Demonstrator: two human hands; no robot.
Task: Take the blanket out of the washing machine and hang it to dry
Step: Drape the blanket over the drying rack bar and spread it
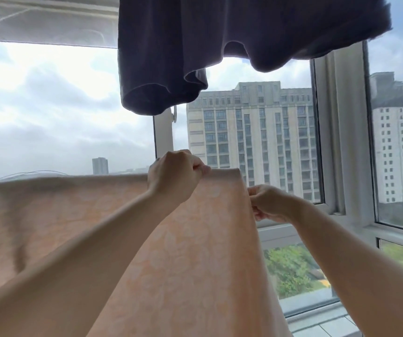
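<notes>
A pale peach blanket (188, 251) with a faint floral pattern hangs spread across the lower half of the view, its top edge running level from the left to the middle. My left hand (175, 172) grips that top edge near the blanket's right corner. My right hand (267, 203) pinches the blanket's right side edge a little lower. Whatever carries the blanket is hidden under the fold.
A dark navy garment (219, 45) hangs overhead, close above my hands. Behind the blanket stands a large window with a white frame (336, 132) and a sill at the right. A thin wire hanger (35, 172) peeks above the blanket at the left.
</notes>
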